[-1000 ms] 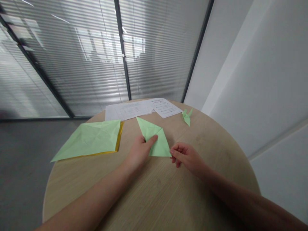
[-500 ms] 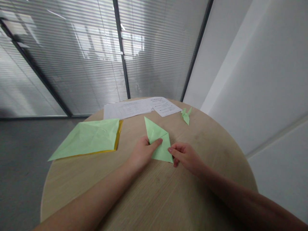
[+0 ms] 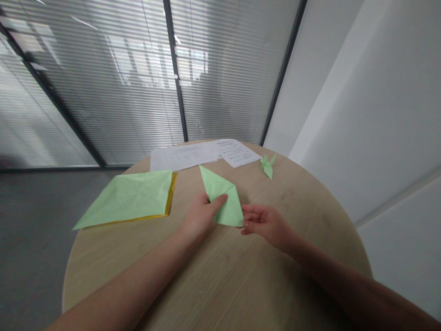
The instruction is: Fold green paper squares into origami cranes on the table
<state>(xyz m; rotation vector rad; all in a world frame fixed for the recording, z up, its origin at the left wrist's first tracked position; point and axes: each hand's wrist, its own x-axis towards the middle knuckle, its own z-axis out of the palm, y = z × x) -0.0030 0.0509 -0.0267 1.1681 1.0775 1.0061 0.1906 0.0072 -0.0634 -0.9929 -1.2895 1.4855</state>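
Observation:
A piece of folded light-green origami paper is held over the middle of the table, one long point of it directed up and left. My left hand is closed on its left side, thumb lying across the top and the other fingers underneath. At the lower right corner of the paper is my right hand, fingers stretched out and thumb apart; its fingertips reach the paper's edge, though I cannot tell whether they press on it. A small folded green paper crane sits farther back on the right.
On the left lies a creased green sheet on top of something yellow, its corner hanging past the rim. White printed sheets lie at the back of the round wooden table. Behind stands a glass partition with blinds.
The folded paper and my left hand have shifted slightly left. My right hand has loosened its pinch on the paper's right edge, and its fingers have straightened.

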